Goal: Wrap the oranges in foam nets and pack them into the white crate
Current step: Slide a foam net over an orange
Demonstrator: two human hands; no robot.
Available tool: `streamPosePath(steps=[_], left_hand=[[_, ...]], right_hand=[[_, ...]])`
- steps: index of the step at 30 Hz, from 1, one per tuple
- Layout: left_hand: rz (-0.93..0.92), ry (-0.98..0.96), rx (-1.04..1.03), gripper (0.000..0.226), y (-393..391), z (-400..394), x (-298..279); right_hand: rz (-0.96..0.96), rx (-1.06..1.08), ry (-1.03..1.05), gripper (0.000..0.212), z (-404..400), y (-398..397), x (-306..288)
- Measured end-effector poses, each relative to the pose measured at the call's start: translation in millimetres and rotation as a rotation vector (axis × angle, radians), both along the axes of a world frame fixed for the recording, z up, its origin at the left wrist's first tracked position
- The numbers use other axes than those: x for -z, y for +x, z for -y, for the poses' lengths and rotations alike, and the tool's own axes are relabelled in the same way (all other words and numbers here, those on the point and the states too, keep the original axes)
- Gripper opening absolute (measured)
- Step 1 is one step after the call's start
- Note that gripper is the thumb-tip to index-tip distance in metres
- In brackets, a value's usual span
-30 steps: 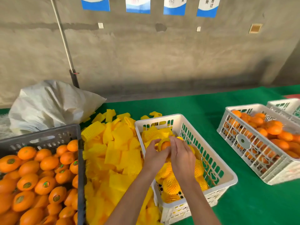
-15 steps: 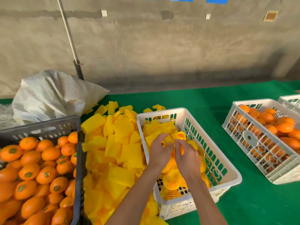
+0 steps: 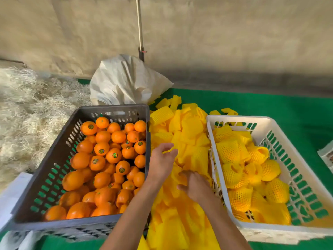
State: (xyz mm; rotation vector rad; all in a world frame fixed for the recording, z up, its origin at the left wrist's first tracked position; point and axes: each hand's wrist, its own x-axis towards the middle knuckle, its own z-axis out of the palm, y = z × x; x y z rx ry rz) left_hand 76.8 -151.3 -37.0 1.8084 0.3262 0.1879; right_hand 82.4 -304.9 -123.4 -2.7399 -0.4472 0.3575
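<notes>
progress: white crate (image 3: 266,121) partly filled with netted oranges (image 3: 228,152) | left: grey crate (image 3: 115,109) full of bare oranges (image 3: 100,148) | left hand (image 3: 162,161) loosely spread, empty | right hand (image 3: 196,186) fingering foam nets (image 3: 191,127) (grip unclear)

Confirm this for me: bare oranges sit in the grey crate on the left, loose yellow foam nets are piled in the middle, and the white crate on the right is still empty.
One thing is wrong: the white crate is not empty. The head view shows netted oranges already in it. The rest holds: bare oranges fill the grey crate on the left, with loose foam nets piled between the crates.
</notes>
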Motion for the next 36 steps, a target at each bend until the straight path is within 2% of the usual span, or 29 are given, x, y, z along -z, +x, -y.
streamPosePath(steps=[3,7,11,14,16,18,21,25,27,29,31,33,36], left_hand=[[-0.004,-0.036,0.011,0.023,-6.5,-13.4,4.5],[0.022,-0.185,0.004,0.015,-14.0,-24.8,5.7],[0.059,-0.352,-0.019,0.018,-19.3,-33.4,-8.9],[0.053,-0.367,-0.045,0.030,-19.3,-46.0,-30.9],[0.041,-0.403,-0.043,0.035,-21.5,-61.1,-45.0],[0.079,-0.417,-0.058,0.025,-26.9,-78.4,-53.6],[0.141,-0.372,-0.077,0.016,-39.8,-107.1,-51.9],[0.059,-0.234,-0.152,0.017,-56.2,-151.4,-35.2],[-0.003,-0.222,-0.211,0.018,-60.9,-176.4,-24.9],[-0.083,-0.068,-0.213,0.023,-64.2,-200.2,-12.7],[-0.246,0.193,-0.088,0.026,-64.5,-216.8,1.6],[-0.538,0.445,0.121,0.019,-63.2,-223.8,13.3],[-0.862,0.656,0.396,0.032,-60.0,-220.6,23.1]], right_hand=[[0.044,0.021,-0.021,0.038,-10.2,-1.6,10.3],[0.128,0.180,0.099,0.028,-19.1,-3.1,-2.6],[0.422,0.257,0.421,0.031,-41.0,-10.0,-46.0],[0.572,0.246,0.671,0.030,-66.4,-14.4,-80.3],[0.570,0.170,0.787,0.029,-86.0,-16.0,-96.3],[0.498,0.096,0.867,0.031,-105.5,-18.5,-105.6],[0.340,0.116,0.955,0.037,-134.6,-22.6,-111.4],[0.164,0.146,0.863,0.010,-170.0,-16.0,-104.1],[0.126,0.139,0.716,0.010,-181.8,-11.7,-96.8],[0.188,0.074,0.511,0.014,-191.9,-10.5,-90.3],[0.244,0.016,0.349,0.022,-202.0,-11.6,-85.3],[0.259,-0.015,0.258,0.026,-209.6,-13.1,-80.7],[0.223,-0.048,0.187,0.025,-215.7,-11.9,-72.8]])
